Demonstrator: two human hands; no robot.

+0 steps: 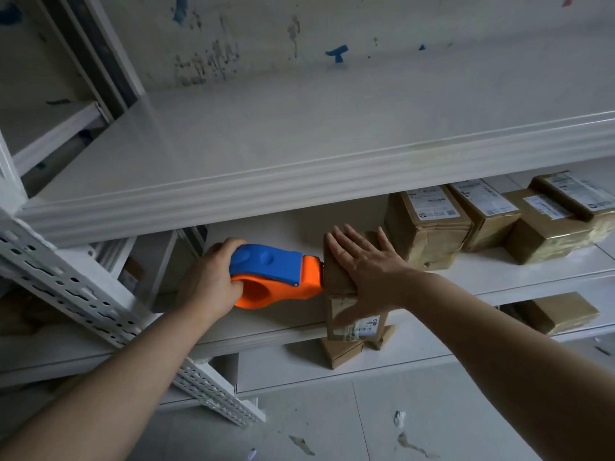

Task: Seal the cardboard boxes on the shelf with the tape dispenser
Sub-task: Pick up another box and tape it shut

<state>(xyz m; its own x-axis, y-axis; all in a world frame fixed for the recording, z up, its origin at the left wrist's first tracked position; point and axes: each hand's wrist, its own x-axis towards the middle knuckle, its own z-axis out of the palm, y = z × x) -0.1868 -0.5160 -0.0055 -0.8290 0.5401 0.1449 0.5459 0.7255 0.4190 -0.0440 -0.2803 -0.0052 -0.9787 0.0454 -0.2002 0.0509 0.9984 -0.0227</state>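
Cardboard box (pixel 337 274) at the shelf's (pixel 266 316) front edge is pinned under the flat, spread right grip (pixel 366 271), with the tape dispenser (pixel 276 274), clamped in the left grip (pixel 209 281), pressed to its left face; taping is judged in hand, and a steady draw across is called for.

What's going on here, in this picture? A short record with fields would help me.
left hand: grips the dispenser
dispenser: orange and blue, front end against the box's left side
right hand: flat on the box, fingers straight
box: at the shelf's front edge
shelf: white metal, middle level
other boxes: several, labelled, to the right on the same shelf
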